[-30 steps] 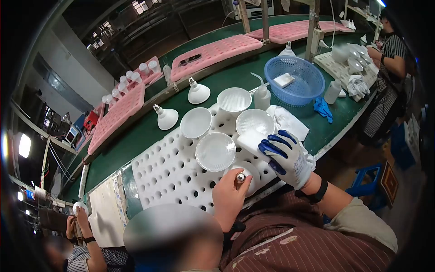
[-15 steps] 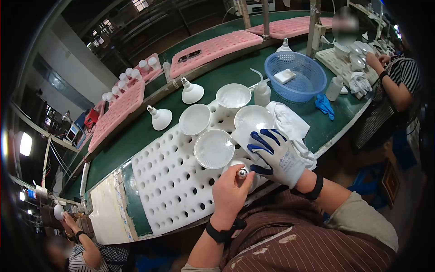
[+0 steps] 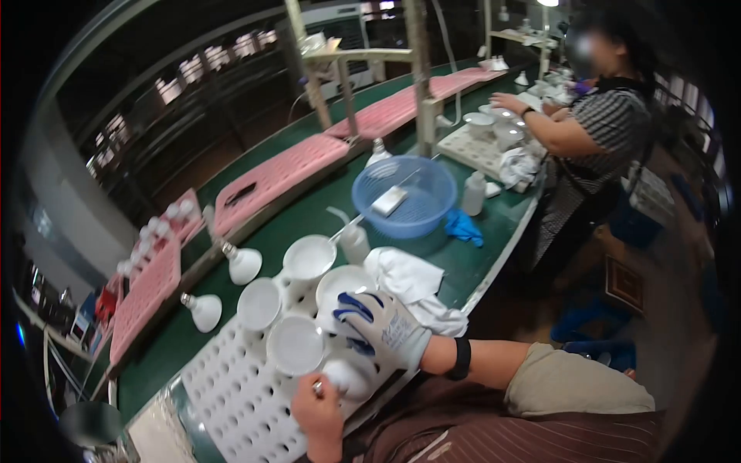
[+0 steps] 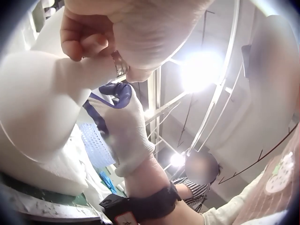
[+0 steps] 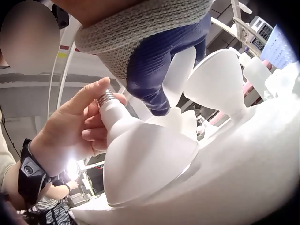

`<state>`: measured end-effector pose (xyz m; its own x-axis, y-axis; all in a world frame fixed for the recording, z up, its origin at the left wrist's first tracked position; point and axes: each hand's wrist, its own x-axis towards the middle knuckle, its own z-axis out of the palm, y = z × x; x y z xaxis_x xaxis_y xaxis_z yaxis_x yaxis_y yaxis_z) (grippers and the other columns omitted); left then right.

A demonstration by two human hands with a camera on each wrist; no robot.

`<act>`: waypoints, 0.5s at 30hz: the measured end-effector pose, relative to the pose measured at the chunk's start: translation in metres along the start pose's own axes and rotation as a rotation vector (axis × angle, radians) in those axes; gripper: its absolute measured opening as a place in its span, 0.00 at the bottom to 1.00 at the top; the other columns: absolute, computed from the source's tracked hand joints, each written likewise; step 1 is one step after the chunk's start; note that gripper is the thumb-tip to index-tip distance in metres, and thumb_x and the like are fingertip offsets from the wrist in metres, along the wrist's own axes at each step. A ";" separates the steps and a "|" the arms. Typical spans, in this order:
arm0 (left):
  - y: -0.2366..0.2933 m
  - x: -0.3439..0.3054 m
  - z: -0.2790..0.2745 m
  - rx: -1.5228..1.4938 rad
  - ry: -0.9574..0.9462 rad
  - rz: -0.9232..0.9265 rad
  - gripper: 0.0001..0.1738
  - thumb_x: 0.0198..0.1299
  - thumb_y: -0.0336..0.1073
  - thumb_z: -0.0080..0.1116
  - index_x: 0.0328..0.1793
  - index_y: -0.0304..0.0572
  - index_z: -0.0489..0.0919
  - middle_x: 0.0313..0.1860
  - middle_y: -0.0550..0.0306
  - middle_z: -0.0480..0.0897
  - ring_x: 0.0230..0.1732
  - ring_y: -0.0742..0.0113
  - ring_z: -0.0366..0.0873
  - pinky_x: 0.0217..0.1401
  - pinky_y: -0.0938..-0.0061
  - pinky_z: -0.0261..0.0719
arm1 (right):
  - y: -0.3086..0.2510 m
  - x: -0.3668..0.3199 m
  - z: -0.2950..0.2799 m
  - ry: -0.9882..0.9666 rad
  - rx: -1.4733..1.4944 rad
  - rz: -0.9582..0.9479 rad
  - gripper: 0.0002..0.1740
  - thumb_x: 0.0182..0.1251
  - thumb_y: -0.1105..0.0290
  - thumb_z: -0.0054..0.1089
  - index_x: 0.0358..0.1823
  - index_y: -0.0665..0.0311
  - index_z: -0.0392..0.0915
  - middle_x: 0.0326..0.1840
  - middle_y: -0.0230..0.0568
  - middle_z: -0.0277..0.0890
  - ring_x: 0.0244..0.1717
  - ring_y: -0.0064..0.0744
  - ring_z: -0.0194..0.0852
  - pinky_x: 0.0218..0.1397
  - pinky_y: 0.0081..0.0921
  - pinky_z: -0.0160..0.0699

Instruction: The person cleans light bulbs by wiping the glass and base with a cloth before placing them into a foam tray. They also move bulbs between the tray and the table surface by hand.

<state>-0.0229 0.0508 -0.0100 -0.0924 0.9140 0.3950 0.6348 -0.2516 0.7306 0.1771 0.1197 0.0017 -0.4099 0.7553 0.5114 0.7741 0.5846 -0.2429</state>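
Head view: bare left hand (image 3: 318, 413) grips a white reflector lamp (image 3: 351, 378) by its metal base, face turned down over the foam tray (image 3: 224, 378); probably held there to keep fingers off the shell. Gloved right hand (image 3: 390, 328) is just beside it, fingers bent; its grip can't be told here. Four face-up lamps (image 3: 297, 346) sit on the tray's far part, likely necks in the holes so they stay upright. Two more stand face-down on the green worktop (image 3: 150, 382) past the far edge. Unfilled holes run off left of the lamps, so room lies that way; right side is tight, with white cloth (image 3: 405, 274), squeeze bottle (image 3: 355, 245) and blue basket (image 3: 401, 224). Tray's near edge is close to the person's apron. Left wrist view: left fingers curl round the lamp's neck end, glove close behind; little free gap. Right wrist view: lamp tilts, rim near the white foam, contact unclear. Thumb and fingers of the glove seem to pinch a white pad (image 5: 180, 75), near the lamp's neck; an upturned lamp is close on the glove's far side.
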 end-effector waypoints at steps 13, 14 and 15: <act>-0.004 -0.018 0.011 -0.255 -0.002 -0.131 0.04 0.64 0.30 0.57 0.41 0.37 0.76 0.22 0.54 0.76 0.20 0.65 0.71 0.26 0.70 0.69 | 0.000 -0.071 -0.026 -0.306 0.136 0.019 0.37 0.56 0.59 0.65 0.71 0.40 0.68 0.76 0.53 0.54 0.69 0.60 0.60 0.69 0.52 0.62; -0.004 -0.017 0.009 -0.245 -0.014 -0.130 0.04 0.64 0.30 0.57 0.40 0.37 0.76 0.21 0.55 0.75 0.20 0.65 0.71 0.25 0.71 0.69 | 0.011 -0.079 -0.019 -0.300 0.148 0.081 0.38 0.56 0.60 0.65 0.72 0.42 0.67 0.76 0.52 0.55 0.69 0.60 0.60 0.69 0.53 0.61; -0.006 -0.018 0.010 -0.240 0.009 -0.123 0.05 0.63 0.30 0.59 0.40 0.37 0.76 0.21 0.55 0.75 0.20 0.66 0.71 0.25 0.71 0.69 | 0.016 -0.081 -0.021 -0.244 0.145 0.130 0.39 0.55 0.61 0.65 0.73 0.43 0.67 0.76 0.52 0.56 0.69 0.61 0.60 0.69 0.53 0.61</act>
<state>-0.0174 0.0388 -0.0275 -0.1650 0.9400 0.2986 0.4184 -0.2075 0.8842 0.2328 0.0621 -0.0262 -0.4289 0.8653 0.2595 0.7582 0.5010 -0.4173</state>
